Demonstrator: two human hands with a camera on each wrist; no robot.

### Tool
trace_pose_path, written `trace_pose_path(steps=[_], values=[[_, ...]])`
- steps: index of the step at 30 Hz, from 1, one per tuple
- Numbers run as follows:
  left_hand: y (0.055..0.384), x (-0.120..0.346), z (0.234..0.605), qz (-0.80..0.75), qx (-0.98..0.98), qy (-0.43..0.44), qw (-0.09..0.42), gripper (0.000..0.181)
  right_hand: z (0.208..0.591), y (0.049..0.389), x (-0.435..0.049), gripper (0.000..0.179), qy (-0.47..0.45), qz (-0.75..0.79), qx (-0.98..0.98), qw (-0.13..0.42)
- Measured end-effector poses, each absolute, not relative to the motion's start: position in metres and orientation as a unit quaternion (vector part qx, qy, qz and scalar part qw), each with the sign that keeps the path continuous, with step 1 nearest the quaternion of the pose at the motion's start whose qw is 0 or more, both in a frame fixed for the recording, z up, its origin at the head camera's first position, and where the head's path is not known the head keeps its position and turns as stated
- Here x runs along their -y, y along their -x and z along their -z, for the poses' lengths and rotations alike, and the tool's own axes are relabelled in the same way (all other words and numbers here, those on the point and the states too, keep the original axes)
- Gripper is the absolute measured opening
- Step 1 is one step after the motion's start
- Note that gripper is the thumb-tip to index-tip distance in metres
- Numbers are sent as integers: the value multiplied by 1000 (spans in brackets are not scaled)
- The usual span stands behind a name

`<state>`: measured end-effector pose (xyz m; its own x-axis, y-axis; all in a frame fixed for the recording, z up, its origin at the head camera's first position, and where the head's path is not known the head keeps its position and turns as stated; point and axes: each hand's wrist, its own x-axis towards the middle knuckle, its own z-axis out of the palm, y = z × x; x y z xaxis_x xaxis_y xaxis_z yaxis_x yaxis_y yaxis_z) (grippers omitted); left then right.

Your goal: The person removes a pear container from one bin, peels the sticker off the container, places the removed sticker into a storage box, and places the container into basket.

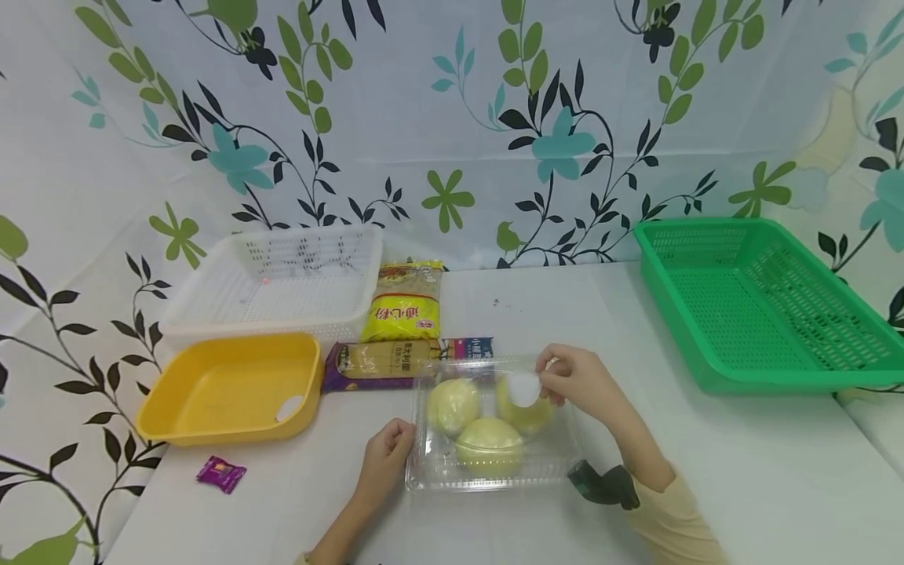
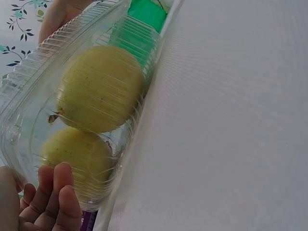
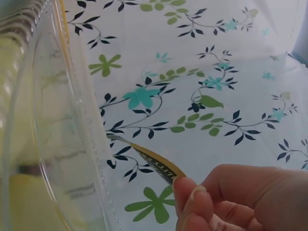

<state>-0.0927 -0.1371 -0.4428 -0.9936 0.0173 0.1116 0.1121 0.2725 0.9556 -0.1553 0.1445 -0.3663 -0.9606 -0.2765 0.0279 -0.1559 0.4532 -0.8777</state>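
A clear plastic clamshell box (image 1: 558, 463) holds three round, pale yellow-green fruits (image 1: 489, 446) with fine specks, one showing a short brown stem in the left wrist view. My left hand (image 1: 384, 455) grips the box's left edge, thumb on one side and fingers curled at the corner. Above the box's far right part, my right hand (image 1: 579, 384) pinches an oval sticker (image 1: 524, 389) between thumb and fingers. Its white side shows in the head view; the right wrist view shows the sticker (image 3: 156, 166) curved, with a black and gold printed face.
Behind the box lie a long purple noodle pack (image 1: 381, 365) and a yellow pasta bag (image 1: 404, 306). Left are a white basket (image 1: 318, 306), a yellow basin (image 1: 233, 369) with a white oval piece (image 1: 289, 409) inside, and a purple-wrapped sweet (image 1: 221, 474). A green basket (image 1: 777, 380) stands right.
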Motion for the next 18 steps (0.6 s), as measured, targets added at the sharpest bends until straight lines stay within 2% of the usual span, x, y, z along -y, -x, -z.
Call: trace_pose_path(steps=[8,18], values=[[95,139,444,604,794,47,54,17,370,161,-133,6,144,572,-805,61],[96,139,445,627,777,41,41,14,366,174,-124,10,158,596,-781,103]])
